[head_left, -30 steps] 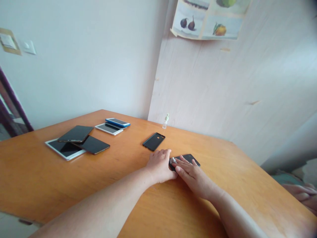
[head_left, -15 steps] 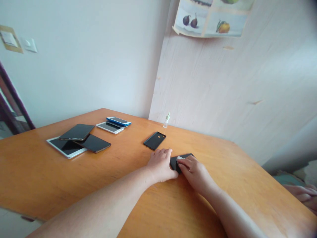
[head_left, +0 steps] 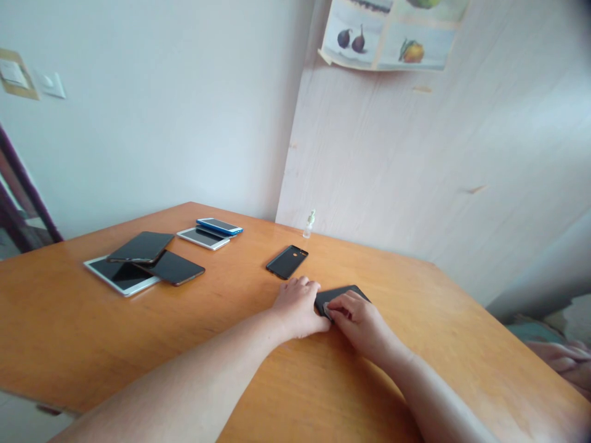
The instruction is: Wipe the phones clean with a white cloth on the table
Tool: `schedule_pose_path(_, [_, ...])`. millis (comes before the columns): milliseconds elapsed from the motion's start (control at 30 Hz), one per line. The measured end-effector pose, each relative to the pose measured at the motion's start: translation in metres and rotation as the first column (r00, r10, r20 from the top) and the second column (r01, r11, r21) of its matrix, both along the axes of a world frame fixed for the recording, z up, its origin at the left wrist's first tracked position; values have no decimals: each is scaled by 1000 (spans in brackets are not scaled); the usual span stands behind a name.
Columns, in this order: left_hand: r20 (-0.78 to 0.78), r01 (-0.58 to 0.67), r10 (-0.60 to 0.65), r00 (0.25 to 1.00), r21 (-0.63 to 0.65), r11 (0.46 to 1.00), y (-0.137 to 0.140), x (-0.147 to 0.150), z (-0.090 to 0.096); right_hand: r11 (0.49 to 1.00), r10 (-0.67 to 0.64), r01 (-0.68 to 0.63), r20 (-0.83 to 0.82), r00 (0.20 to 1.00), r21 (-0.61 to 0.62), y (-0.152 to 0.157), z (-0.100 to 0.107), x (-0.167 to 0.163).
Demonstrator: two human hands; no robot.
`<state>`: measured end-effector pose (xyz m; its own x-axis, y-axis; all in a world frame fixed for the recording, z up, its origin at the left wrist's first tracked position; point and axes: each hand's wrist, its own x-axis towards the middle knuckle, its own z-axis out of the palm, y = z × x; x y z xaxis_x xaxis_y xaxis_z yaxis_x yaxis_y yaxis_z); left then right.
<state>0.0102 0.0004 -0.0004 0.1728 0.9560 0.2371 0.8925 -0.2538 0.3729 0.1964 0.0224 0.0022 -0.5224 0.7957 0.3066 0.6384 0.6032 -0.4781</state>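
Note:
A black phone (head_left: 342, 293) lies flat on the wooden table, partly covered by both hands. My left hand (head_left: 299, 309) grips its left end, fingers along the far side and thumb at the near side. Pinched in the fingers of my right hand (head_left: 362, 321) is a small whitish wipe (head_left: 327, 310), pressed on the phone's surface close to my left thumb. Just beyond my left hand rests an empty black phone case (head_left: 287, 263). Farther back stands a small clear spray bottle (head_left: 309, 225) with a pale green top.
On the left of the table (head_left: 221, 344), two dark devices (head_left: 141, 247) overlap a white tablet (head_left: 120, 275). Behind them a blue-edged phone (head_left: 219, 226) lies partly on a white tablet (head_left: 203, 237). Walls rise beyond the table's back edges.
My right hand has shifted the wipe slightly toward me and to the left across the phone, nearer the left thumb. My left hand keeps its hold.

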Motion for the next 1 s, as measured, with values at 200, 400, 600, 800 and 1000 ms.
schedule_pose_path(200, [7,6,-6,1000,15,1000,0,1,-1,935,-356,350,143,924,63,30,-3,41])
schedule_pose_path(400, [4,1,-1,1000,-3,1000,-1,1,1,999,-16,15,12,1000,31,-1,2,11])
schedule_pose_path(600, [1,6,-6,1000,14,1000,0,0,0,998,-67,66,64,996,20,7,3,18])
schedule_pose_path(800, [14,7,-7,1000,0,1000,0,1,1,916,-400,389,202,894,96,31,-1,48])
schedule_pose_path(1000, [17,12,-13,1000,11,1000,0,-1,0,998,44,-48,79,996,49,-6,4,6])
